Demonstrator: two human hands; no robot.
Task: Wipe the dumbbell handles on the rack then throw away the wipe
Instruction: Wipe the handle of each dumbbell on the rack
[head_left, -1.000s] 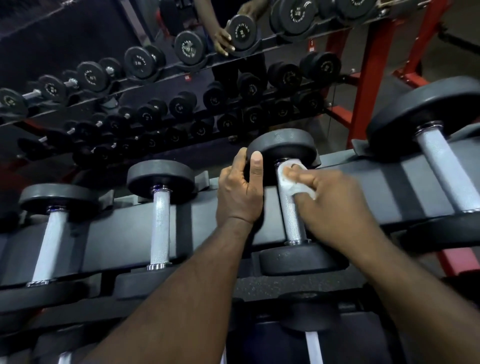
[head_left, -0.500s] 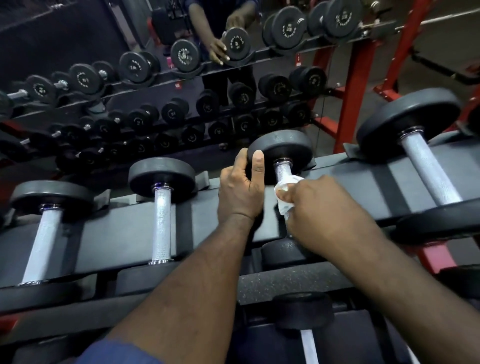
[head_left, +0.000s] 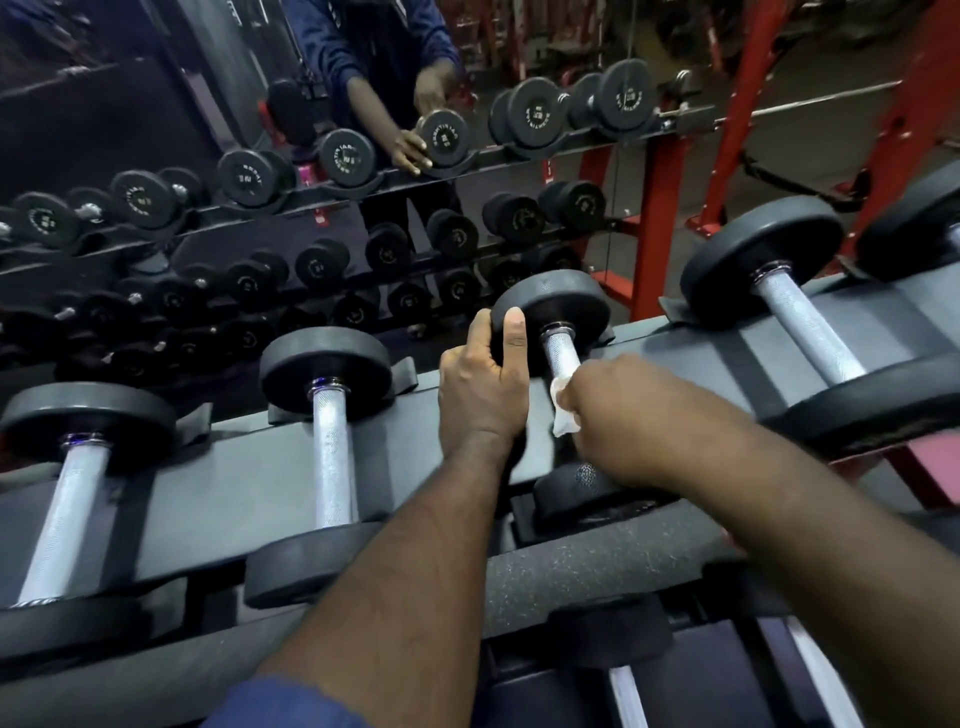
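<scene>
Writing: the only lettering in view is white print on the round end faces of the dumbbells reflected in the mirror (head_left: 156, 130). It is reversed and too small to read. No label shows on the near weights.

Rack (head_left: 234, 483): dark grey, matte, sloped tray with cradles. Its front edge is a speckled, rubber-like strip.

Wiped dumbbell (head_left: 566, 306): lies in its cradle on the rack, between the two hands. Round black matte heads; its handle (head_left: 560, 353) is bright metal, cross-knurled, with a polished collar at the far head. The near head is mostly hidden under the right wrist.

Left hand (head_left: 483, 395): grasps the far head, fingers curled over the rim, thumb upright against the inner face.

Right hand (head_left: 618, 421): seen from the back, closed round the handle's middle with the wipe (head_left: 563, 410) held against it. The wipe is white, thin and crumpled; only a fold shows at the hand's left edge. Fingertips are hidden.

Neighbouring dumbbells, same build: second dumbbell (head_left: 332, 441) just left, third dumbbell (head_left: 67, 519) further left, large dumbbell (head_left: 805, 327) to the right.

A red frame (head_left: 654, 218) of painted square tube stands behind the rack. A blue sleeve (head_left: 280, 701) shows at the left forearm.
</scene>
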